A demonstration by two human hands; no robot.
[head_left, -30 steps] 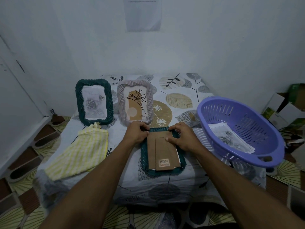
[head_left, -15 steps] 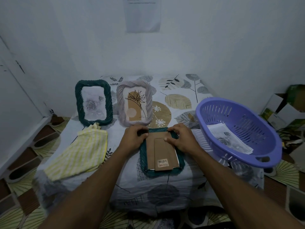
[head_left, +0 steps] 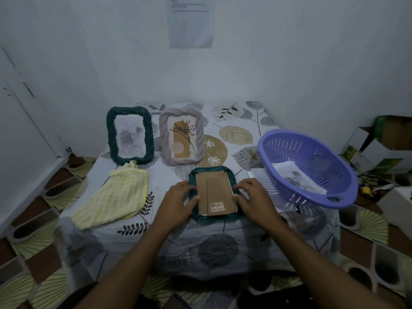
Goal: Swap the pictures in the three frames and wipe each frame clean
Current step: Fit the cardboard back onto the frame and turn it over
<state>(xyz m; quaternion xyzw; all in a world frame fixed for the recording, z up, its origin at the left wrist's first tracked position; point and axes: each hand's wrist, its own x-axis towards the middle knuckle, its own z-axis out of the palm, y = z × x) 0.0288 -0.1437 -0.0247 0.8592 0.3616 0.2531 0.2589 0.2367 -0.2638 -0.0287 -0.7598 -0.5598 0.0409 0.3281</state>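
Three frames sit on the low table, which is draped in a leaf-print cloth and pushed against the white wall. Biggest thing on it is the purple basket at the right edge, tilted, with a few printed pictures lying inside. At the left lies a crumpled yellow striped cloth. Behind it stands the dark green frame, upright, holding a pale rose print, and just beside that the grey twisted frame, also upright, with a tan plant drawing in it. The third one — the teal frame — lies face down near the front of the table, its brown cardboard backing up, a barcode sticker near the lower edge. Both hands rest at its sides: the left hand with its fingers loosely curled and the thumb tip against the backing's left edge, the right hand with fingers spread flat — fingertips touching the right rim.
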